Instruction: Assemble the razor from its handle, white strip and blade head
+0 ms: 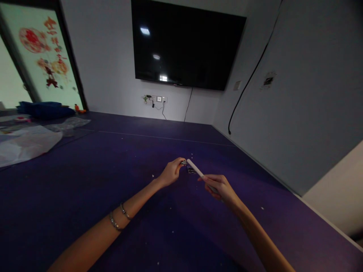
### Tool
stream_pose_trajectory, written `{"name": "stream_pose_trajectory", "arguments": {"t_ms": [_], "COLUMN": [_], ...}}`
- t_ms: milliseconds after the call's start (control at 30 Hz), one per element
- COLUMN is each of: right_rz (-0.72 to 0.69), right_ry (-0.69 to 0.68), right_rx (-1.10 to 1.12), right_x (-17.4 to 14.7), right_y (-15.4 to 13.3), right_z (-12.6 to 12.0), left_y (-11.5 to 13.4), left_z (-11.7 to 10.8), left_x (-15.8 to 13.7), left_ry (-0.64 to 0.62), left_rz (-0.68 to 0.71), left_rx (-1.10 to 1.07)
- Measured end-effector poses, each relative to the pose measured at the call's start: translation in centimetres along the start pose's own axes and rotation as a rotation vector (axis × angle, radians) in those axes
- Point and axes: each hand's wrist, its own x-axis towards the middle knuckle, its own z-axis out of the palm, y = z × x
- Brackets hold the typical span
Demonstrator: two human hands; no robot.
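My left hand (171,172) is closed in a pinch on a small dark, silvery piece (183,163), too small to name. My right hand (220,187) is wrapped round a slim white stick (195,167). The stick slants up and to the left, its far end close beside the piece; I cannot tell whether they touch. Under the stick, on the purple floor (136,226), lies a small dark object with pale marks (191,170), partly covered. Two bracelets (115,221) circle my left forearm.
White bits such as this crumb (153,176) dot the floor. At left lie a white sheet (31,143), clear plastic (70,124) and a blue bundle (45,109). A television (187,45) hangs on the far wall; a black cable (249,77) dangles at right.
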Motion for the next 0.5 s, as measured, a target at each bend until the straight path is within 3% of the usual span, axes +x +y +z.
{"name": "stream_pose_trajectory", "arguments": {"t_ms": [100,233,367,500], "right_rz": [0.009,-0.022,0.022,0.011], "right_ry": [-0.052,-0.001,-0.097,-0.045], "right_rx": [-0.039,-0.034,-0.076,-0.065], "right_x": [0.03,0.13,0.21,0.17], "right_y": [0.07,0.01,-0.21,-0.36], "right_z": [-0.53,-0.85,-0.84,-0.83], "left_y": [-0.15,-0.12,0.15,0.3], "left_z": [0.12,0.3,0.44,0.56], "left_x": [-0.07,-0.15,-0.29,-0.44], "left_ry": [-0.022,-0.018,-0.04,-0.059], "left_rz": [-0.006,-0.016,0.02,0.039], "left_rx": [-0.01,-0.032,-0.047,-0.047]}}
